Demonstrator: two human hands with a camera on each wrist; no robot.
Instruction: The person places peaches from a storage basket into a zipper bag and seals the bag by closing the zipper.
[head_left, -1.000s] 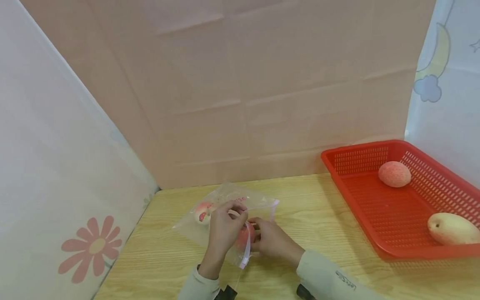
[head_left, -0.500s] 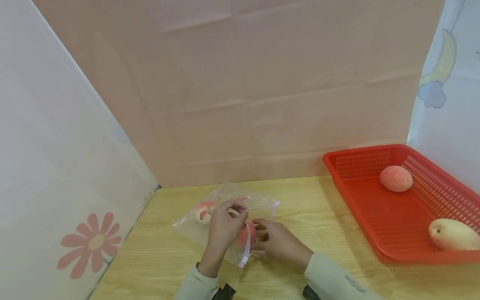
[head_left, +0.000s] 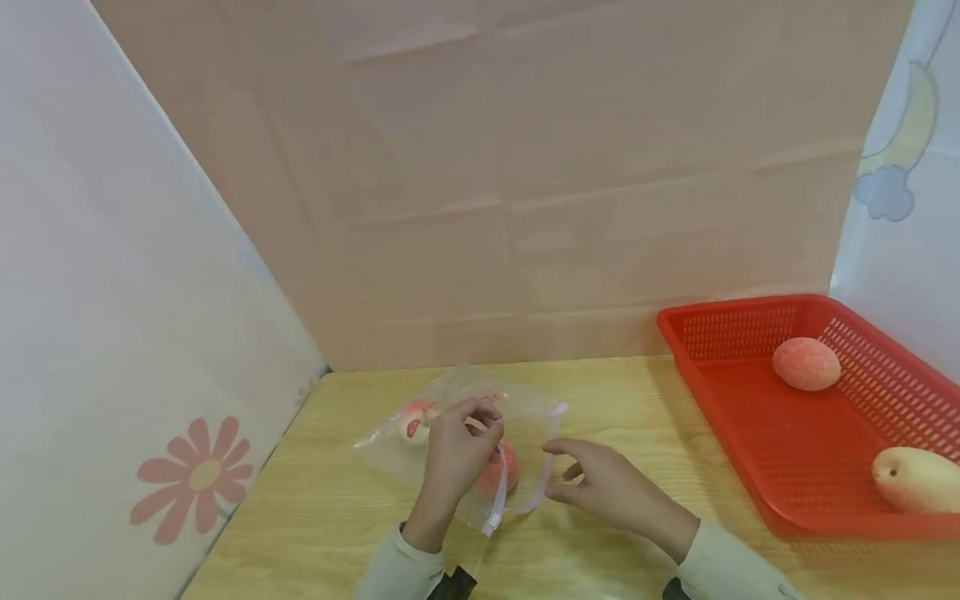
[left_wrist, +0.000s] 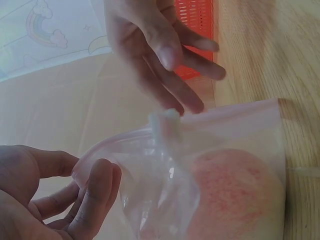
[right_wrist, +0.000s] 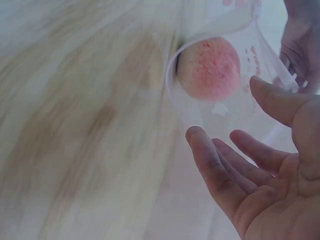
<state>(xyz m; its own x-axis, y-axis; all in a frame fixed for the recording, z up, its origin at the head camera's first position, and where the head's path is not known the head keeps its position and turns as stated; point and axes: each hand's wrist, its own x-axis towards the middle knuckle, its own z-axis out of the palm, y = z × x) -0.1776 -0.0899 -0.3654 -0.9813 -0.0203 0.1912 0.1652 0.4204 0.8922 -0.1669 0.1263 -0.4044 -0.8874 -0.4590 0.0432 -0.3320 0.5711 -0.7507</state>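
Observation:
A clear zip bag with a pinkish zip edge lies on the wooden table, its mouth gaping to the right. My left hand pinches the bag's upper edge between thumb and fingertips, as the left wrist view also has it. One peach rests deep in the bag; another peach, shown pink in the right wrist view, sits just inside the mouth. My right hand is at the right of the mouth, fingers spread and loosely bent around nothing, fingertips close to the zip edge.
A red plastic basket stands on the right of the table. In it are a pink peach at the back and a pale, elongated fruit at the front. A beige cloth hangs behind the table.
My right hand has let go of the second peach and drawn back to the right, out of the bag's mouth. The left hand keeps its pinch on the bag.

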